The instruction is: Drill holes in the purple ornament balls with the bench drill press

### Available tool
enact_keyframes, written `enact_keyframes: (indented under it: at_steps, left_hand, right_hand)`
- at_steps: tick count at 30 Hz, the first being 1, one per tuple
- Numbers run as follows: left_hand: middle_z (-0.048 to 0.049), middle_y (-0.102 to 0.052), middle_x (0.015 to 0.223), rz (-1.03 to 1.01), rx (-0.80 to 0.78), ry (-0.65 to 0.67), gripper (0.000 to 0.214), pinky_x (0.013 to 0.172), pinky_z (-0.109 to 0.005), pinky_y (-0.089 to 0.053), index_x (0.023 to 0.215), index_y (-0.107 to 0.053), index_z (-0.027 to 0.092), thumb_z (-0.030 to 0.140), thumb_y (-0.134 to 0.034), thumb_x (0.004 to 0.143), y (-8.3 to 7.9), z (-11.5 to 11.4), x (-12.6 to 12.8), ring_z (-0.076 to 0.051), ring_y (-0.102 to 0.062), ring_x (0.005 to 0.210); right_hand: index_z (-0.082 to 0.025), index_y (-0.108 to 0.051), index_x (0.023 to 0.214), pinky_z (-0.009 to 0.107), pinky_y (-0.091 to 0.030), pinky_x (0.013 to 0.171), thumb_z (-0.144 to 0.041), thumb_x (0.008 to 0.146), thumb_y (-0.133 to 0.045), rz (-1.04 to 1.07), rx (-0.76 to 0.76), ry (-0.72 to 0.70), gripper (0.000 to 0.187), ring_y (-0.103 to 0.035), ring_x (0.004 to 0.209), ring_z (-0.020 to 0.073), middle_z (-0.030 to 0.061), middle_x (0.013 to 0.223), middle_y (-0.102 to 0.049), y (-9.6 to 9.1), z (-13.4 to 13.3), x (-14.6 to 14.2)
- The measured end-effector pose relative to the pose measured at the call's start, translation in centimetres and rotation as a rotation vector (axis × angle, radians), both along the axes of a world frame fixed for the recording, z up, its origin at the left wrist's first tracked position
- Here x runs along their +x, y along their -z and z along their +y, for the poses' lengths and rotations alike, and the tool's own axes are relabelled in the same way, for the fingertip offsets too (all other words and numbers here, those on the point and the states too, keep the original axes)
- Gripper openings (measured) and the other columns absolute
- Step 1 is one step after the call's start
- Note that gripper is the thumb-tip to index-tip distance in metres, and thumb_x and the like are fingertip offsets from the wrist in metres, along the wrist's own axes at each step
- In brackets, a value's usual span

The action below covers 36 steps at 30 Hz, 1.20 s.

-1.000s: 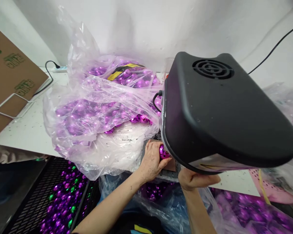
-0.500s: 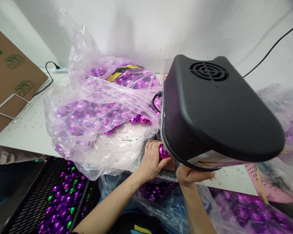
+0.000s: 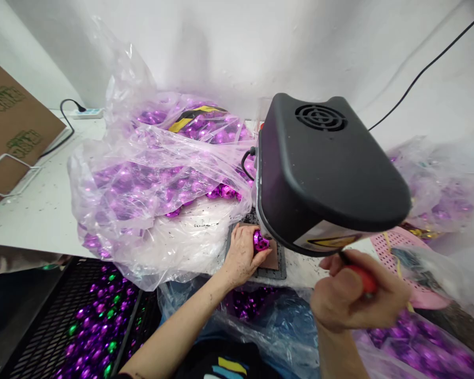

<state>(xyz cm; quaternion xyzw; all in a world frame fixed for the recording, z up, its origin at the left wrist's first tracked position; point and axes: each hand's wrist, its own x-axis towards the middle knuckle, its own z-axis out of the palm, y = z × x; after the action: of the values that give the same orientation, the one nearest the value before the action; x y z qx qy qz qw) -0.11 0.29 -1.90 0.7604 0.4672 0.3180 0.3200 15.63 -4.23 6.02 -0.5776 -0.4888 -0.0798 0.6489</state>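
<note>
Near the middle of the frame, the left hand (image 3: 242,255) has a shiny purple ball (image 3: 261,240) between its bent fingers and its thumb, with a gap only as wide as the ball. The ball is just beside the lower left edge of a black machine (image 3: 335,173), above a brown pad (image 3: 274,258) which lies on a dark grey base (image 3: 278,273). I suppose the fingers curve around the ball because a round thing can roll away.

At the lower right, the right hand (image 3: 355,297) is curled around a red handle (image 3: 362,278), the fingers bent closely on it. A dark stem goes up from it toward the machine's underside; whether it is fixed there, I cannot tell. This wrapped grip is perhaps chosen for firmness.

On the left of the centre, a clear plastic bag (image 3: 189,247) lies with many purple balls in it, its near part beside the left hand, maybe for a short reach. At the lower left, a black crate (image 3: 43,321) has purple and green balls, its walls probably serving to contain them.
</note>
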Motion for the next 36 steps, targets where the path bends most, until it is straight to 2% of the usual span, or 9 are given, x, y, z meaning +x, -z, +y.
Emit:
enact_keyframes:
  at_steps: [2,5,9,12,15,18,21,29,36]
  left_hand:
    - [-0.0144,-0.062,0.124,0.003,0.031,-0.009,0.041,0.120,-0.058,-0.027,0.130,-0.054,0.017,0.038,-0.059,0.095,0.1,0.1,0.1,-0.030,-0.054,0.125]
    - [-0.0136,-0.062,0.125,-0.006,0.066,-0.036,0.043,0.119,-0.057,-0.029,0.132,-0.051,0.018,0.038,-0.061,0.094,0.0,0.1,0.2,-0.030,-0.054,0.125]
    - [-0.0123,-0.062,0.120,-0.065,0.039,-0.050,0.039,0.115,-0.054,-0.036,0.127,-0.054,0.018,0.040,-0.061,0.096,-0.6,-0.1,-0.3,-0.029,-0.054,0.122]
    - [-0.0113,-0.063,0.120,-0.234,-0.093,-0.151,0.040,0.109,-0.049,-0.041,0.124,-0.057,0.018,0.041,-0.066,0.092,-1.2,-0.9,-1.5,-0.028,-0.055,0.117]
    - [-0.0083,-0.066,0.112,-0.672,-0.480,-0.254,0.038,0.105,-0.044,-0.046,0.117,-0.061,0.017,0.044,-0.067,0.091,-2.1,-1.9,-3.2,-0.024,-0.061,0.106]
    - [-0.0086,-0.070,0.101,-1.157,-0.968,-0.207,0.036,0.094,-0.038,-0.053,0.107,-0.064,0.015,0.048,-0.062,0.094,-3.3,-2.7,-4.7,-0.019,-0.067,0.088]
    - [-0.0111,-0.071,0.096,-1.379,-1.244,-0.124,0.038,0.086,-0.035,-0.055,0.103,-0.065,0.011,0.048,-0.059,0.097,-4.7,-3.1,-5.4,-0.018,-0.069,0.080]
    - [-0.0150,-0.072,0.098,-1.515,-1.434,-0.053,0.050,0.079,-0.031,-0.057,0.106,-0.065,0.008,0.049,-0.038,0.106,-6.6,-3.6,-4.7,-0.015,-0.069,0.074]
    - [-0.0158,-0.075,0.095,-1.467,-1.412,-0.001,0.067,0.072,-0.030,-0.060,0.104,-0.067,0.005,0.052,-0.020,0.108,-7.2,-5.0,-4.2,-0.016,-0.072,0.067]
  right_hand:
    - [-0.019,-0.067,0.101,0.028,-0.041,0.057,-0.037,0.088,-0.062,-0.020,0.051,0.072,0.023,-0.055,0.063,0.0105,0.0029,0.083,-0.060,-3.4,0.7,0.3]
    - [-0.016,-0.065,0.085,0.023,-0.037,0.054,-0.043,0.091,-0.060,-0.076,-0.024,0.033,0.028,-0.049,0.054,0.0052,-0.0018,0.067,-0.053,-7.5,2.8,1.0]
    - [-0.013,-0.060,0.080,0.020,-0.033,0.053,-0.052,0.090,-0.057,-0.084,-0.153,0.015,0.040,-0.041,0.052,0.0024,-0.0037,0.060,-0.047,-10.2,5.1,1.7]
    - [-0.013,-0.058,0.081,0.019,-0.030,0.056,-0.052,0.089,-0.055,-0.102,-0.213,-0.012,0.040,-0.038,0.056,0.0026,-0.0030,0.061,-0.048,-10.8,6.0,1.9]
    - [-0.014,-0.054,0.079,0.020,-0.028,0.058,-0.051,0.088,-0.054,-0.096,-0.252,-0.045,0.038,-0.036,0.058,0.0032,-0.0029,0.061,-0.046,-11.1,6.7,2.0]
    - [-0.014,-0.051,0.077,0.021,-0.026,0.059,-0.046,0.090,-0.054,-0.078,-0.270,-0.049,0.034,-0.035,0.059,0.0032,-0.0035,0.061,-0.044,-11.4,7.2,1.9]
    - [-0.014,-0.049,0.077,0.021,-0.023,0.059,-0.037,0.089,-0.056,-0.072,-0.276,-0.012,0.026,-0.033,0.058,0.0024,-0.0048,0.060,-0.041,-11.7,7.3,1.6]
    - [-0.013,-0.051,0.079,0.022,-0.023,0.059,-0.033,0.090,-0.058,-0.096,-0.301,0.030,0.024,-0.029,0.058,0.0016,-0.0057,0.060,-0.038,-11.7,7.2,1.4]
    - [-0.010,-0.060,0.098,0.023,-0.029,0.062,-0.050,0.090,-0.059,-0.093,-0.295,-0.018,0.040,-0.038,0.060,0.0033,-0.0033,0.067,-0.048,-10.9,6.8,2.4]
